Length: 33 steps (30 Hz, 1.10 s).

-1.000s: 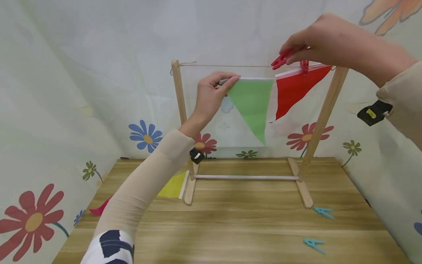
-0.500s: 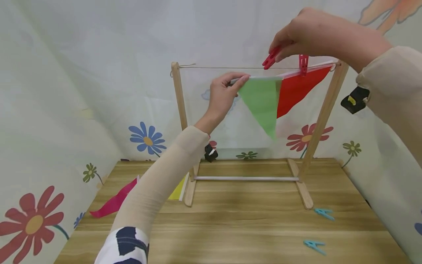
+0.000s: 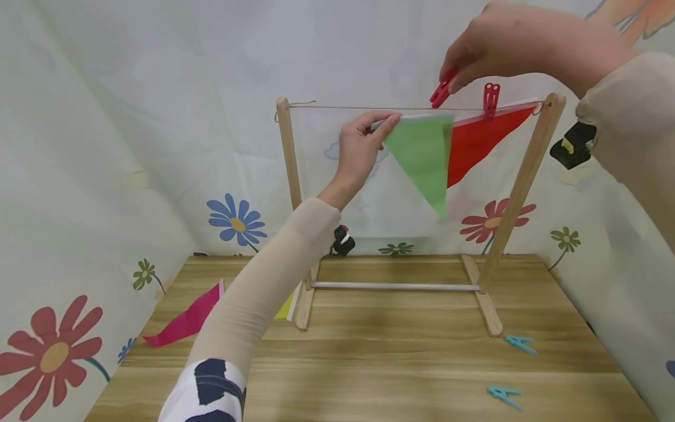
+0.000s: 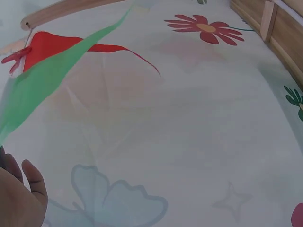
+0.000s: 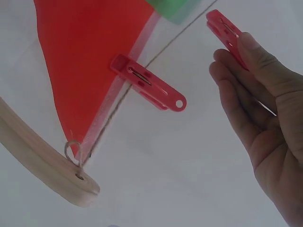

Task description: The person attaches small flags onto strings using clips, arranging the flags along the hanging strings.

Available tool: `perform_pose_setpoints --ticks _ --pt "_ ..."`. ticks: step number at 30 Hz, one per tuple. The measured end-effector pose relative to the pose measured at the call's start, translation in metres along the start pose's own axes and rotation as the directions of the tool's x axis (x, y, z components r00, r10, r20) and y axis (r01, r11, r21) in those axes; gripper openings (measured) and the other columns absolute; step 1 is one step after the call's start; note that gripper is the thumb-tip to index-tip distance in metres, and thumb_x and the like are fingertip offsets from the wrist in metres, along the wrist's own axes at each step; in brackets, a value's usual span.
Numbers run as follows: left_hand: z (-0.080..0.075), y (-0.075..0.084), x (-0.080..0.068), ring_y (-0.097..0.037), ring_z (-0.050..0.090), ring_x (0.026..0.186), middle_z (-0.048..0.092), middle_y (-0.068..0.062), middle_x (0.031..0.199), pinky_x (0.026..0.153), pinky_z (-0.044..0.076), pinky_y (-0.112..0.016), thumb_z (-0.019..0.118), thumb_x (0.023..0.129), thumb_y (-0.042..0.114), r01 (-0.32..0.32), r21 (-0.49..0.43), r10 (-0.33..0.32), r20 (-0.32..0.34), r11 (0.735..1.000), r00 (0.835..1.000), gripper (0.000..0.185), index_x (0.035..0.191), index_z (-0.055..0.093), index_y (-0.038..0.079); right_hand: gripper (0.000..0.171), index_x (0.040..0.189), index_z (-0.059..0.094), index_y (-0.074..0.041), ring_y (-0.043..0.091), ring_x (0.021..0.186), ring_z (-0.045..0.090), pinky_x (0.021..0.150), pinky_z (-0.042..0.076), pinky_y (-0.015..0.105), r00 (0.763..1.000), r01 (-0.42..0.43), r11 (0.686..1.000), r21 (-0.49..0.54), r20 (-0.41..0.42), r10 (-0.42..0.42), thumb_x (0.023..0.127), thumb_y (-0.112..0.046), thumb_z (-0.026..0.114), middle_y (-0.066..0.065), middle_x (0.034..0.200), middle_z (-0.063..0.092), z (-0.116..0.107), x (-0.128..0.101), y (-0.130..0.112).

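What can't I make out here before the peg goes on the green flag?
- Yellow flag: head view, mostly hidden behind the left forearm.
- Left hand: left wrist view, cut off at the corner, so its grip is unseen.
- Held red peg: right wrist view, fingers cover it; jaws unclear.

Beige sleeves, bare hands, black wrist cameras, navy-patched white upper sleeve.

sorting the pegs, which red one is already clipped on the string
The red peg standing upright over the red flag, clipped to the string. The other red peg is pinched in the right hand, not yet on.
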<state>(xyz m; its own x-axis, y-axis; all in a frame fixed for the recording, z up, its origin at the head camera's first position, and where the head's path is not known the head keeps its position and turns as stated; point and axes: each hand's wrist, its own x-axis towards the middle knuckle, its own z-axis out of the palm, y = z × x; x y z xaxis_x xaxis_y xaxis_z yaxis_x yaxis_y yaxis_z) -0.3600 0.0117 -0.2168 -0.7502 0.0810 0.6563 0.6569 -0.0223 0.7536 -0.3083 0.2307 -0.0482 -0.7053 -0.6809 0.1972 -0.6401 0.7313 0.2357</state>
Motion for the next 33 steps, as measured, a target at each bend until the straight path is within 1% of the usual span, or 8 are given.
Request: perform_pose_setpoints --ticks 7,12,16,21,24,26,30,33 --pt "0.007 0.006 0.004 -0.01 0.051 0.064 0.074 0.001 0.103 0.059 0.043 -0.021 0.075 0.094 0.021 -0.003 0.022 0.002 0.004 1.0 1.0 0.02 0.107 0.079 0.007 0.02 0.112 0.076 0.0 0.04 0.085 0.069 0.08 0.058 0.057 0.997 -0.007 0.999 -0.032 0.075 0.009 0.094 -0.008 0.073 0.024 0.105 0.073 -0.005 0.004 0.002" --pt "0.011 0.006 0.005 -0.008 0.044 0.057 0.073 -0.001 0.099 0.054 0.037 -0.022 0.074 0.094 0.021 -0.007 0.028 0.007 -0.01 1.0 1.0 0.02 0.108 0.08 0.006 0.02 0.112 0.075 0.001 0.042 0.085 0.07 0.08 0.058 0.057 0.998 0.007 0.999 -0.048 0.07 -0.004 0.093 -0.006 0.073 0.025 0.105 0.073 -0.008 0.007 0.002" --pt "0.013 0.005 0.008 -0.007 0.041 0.053 0.073 -0.002 0.095 0.051 0.034 -0.022 0.074 0.095 0.021 0.008 0.023 -0.008 -0.022 1.0 1.0 0.021 0.108 0.08 0.005 0.02 0.112 0.075 0.001 0.044 0.088 0.07 0.082 0.057 0.057 0.997 0.014 0.999 -0.044 0.076 -0.011 0.093 -0.006 0.072 0.025 0.106 0.073 -0.009 0.01 0.002" --pt "0.014 0.005 0.009 -0.006 0.051 0.063 0.075 0.0 0.099 0.055 0.043 -0.022 0.074 0.095 0.021 0.075 -0.009 -0.075 -0.04 0.997 0.996 0.021 0.108 0.08 0.006 0.021 0.112 0.076 0.0 0.043 0.088 0.07 0.082 0.057 0.057 0.996 0.009 0.998 -0.055 0.087 -0.004 0.093 -0.008 0.073 0.025 0.106 0.073 -0.009 0.011 0.0" --pt "0.014 0.004 0.009 -0.005 0.054 0.069 0.075 0.001 0.103 0.057 0.045 -0.021 0.074 0.095 0.021 0.103 -0.024 -0.104 -0.034 0.994 0.994 0.021 0.108 0.08 0.006 0.022 0.112 0.075 0.0 0.042 0.088 0.069 0.081 0.057 0.057 0.997 0.002 0.998 -0.062 0.083 0.003 0.092 -0.007 0.074 0.025 0.106 0.072 -0.009 0.01 -0.001" --pt "0.015 0.003 0.009 -0.005 0.055 0.071 0.075 0.001 0.105 0.057 0.044 -0.02 0.075 0.094 0.021 0.102 -0.03 -0.102 -0.027 0.994 0.994 0.021 0.107 0.08 0.005 0.022 0.112 0.075 0.001 0.043 0.087 0.069 0.081 0.057 0.057 0.997 -0.003 0.998 -0.065 0.082 0.008 0.092 -0.008 0.075 0.026 0.106 0.072 -0.008 0.009 -0.001" --pt "0.016 0.002 0.009 -0.005 0.057 0.074 0.075 -0.002 0.107 0.058 0.044 -0.021 0.076 0.093 0.019 0.072 -0.038 -0.072 -0.016 0.997 0.997 0.022 0.107 0.08 0.004 0.023 0.113 0.075 0.001 0.043 0.087 0.069 0.081 0.057 0.058 0.995 -0.022 0.998 -0.061 0.095 0.027 0.092 -0.009 0.075 0.026 0.107 0.072 -0.008 0.009 0.0" --pt "0.016 0.002 0.009 -0.006 0.056 0.072 0.075 -0.003 0.107 0.057 0.043 -0.021 0.075 0.093 0.019 0.053 -0.037 -0.053 -0.007 0.998 0.999 0.021 0.107 0.08 0.004 0.024 0.113 0.075 0.001 0.043 0.087 0.069 0.082 0.057 0.058 0.993 -0.034 0.998 -0.052 0.108 0.04 0.092 -0.009 0.075 0.026 0.107 0.072 -0.007 0.009 0.0"
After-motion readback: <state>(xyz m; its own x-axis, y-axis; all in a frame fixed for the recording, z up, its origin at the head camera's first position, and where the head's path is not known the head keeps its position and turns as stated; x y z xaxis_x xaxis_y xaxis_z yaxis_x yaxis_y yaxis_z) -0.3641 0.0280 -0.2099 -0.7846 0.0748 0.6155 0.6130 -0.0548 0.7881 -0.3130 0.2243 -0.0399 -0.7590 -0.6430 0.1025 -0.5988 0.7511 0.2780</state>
